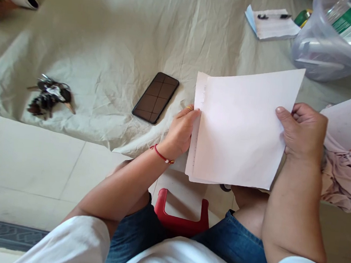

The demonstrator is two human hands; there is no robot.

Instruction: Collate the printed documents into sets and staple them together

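Note:
Between my two hands are several sheets of white paper (241, 130), held up over the table's front edge. The top sheet is blank, and a strip with faint print shows from a sheet beneath along the left side. My left hand (182, 130) pinches the left edge, thumb on top. At the right edge, my right hand (304, 126) grips with its thumb on the front and the other fingers curled behind. A dark smartphone (155, 97) lies on the cloth just left of my left hand.
A bunch of keys (50, 97) lies on the beige cloth (117, 29) at left. Far right stand a clear plastic basket (321, 55) with papers inside and a notepad (277, 27) with a pen. Pinkish cloth (346, 174) lies at right. Below is a red stool (178, 222).

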